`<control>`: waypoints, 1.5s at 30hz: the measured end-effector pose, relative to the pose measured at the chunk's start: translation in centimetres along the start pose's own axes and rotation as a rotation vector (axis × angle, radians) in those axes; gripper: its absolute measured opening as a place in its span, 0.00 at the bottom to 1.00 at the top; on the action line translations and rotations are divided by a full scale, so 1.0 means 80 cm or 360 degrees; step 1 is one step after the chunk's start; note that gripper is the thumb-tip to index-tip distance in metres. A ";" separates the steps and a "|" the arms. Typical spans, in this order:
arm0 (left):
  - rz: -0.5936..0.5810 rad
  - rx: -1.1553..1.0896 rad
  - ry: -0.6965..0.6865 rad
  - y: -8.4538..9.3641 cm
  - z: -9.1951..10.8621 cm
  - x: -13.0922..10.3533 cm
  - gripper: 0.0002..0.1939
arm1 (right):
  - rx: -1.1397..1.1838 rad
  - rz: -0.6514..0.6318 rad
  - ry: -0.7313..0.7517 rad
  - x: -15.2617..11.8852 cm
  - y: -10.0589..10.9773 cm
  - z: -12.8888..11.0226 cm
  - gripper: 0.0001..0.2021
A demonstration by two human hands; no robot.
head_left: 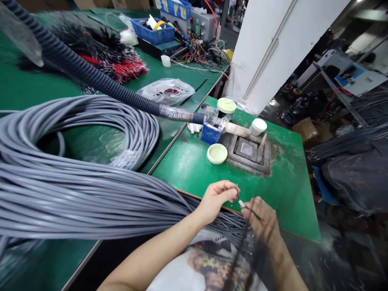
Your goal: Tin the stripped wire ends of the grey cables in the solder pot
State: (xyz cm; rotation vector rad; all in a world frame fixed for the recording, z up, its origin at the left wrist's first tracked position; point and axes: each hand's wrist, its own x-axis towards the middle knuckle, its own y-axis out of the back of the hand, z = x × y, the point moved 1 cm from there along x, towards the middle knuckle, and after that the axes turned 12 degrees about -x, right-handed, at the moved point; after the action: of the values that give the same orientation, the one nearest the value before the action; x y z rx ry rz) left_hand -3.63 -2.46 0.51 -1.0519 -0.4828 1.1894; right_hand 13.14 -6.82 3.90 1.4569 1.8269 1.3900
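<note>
My left hand (216,199) pinches the thin dark wires (237,191) that fan out of a cable end. Just below, my right hand (263,218) is closed around the same cable (241,203), near a short white section. Both hands hover over the front edge of the green table (194,169). Under my arms, a thick bundle of grey cables (127,202) runs from the left toward my lap. Blurred dark strands cross in front of my right hand and hide part of it.
A solder pot (247,150) sits in the table, near a pale green lid (217,153), a lidded jar (226,106) and a white cup (258,126). A corrugated hose (121,91) crosses above the coiled cable (142,125). Red and black wires (121,64) lie farther back.
</note>
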 end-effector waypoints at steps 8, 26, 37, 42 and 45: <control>0.0022 -0.0172 0.0035 -0.004 -0.007 -0.001 0.09 | 0.0241 -0.0132 -0.0220 -0.003 -0.005 0.001 0.12; 0.0157 0.0026 0.0003 -0.018 -0.012 0.001 0.12 | 0.0485 0.0197 -0.0778 0.003 -0.021 -0.010 0.22; 0.0152 -0.0111 0.0061 -0.009 -0.016 0.001 0.11 | 0.0875 0.0126 -0.0882 0.016 -0.014 -0.015 0.23; 0.0161 -0.0231 0.0123 -0.004 -0.014 0.006 0.12 | 0.0960 0.0028 -0.0913 0.016 -0.015 -0.019 0.24; 0.0110 -0.0248 0.0173 -0.002 -0.013 0.011 0.13 | 0.0958 -0.0007 -0.0845 0.017 -0.014 -0.023 0.24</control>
State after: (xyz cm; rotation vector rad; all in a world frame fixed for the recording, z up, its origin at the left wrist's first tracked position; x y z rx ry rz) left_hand -2.42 -2.07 0.02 -1.2689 -0.4625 1.1624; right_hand 10.64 -6.34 4.04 1.8667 1.9408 0.3669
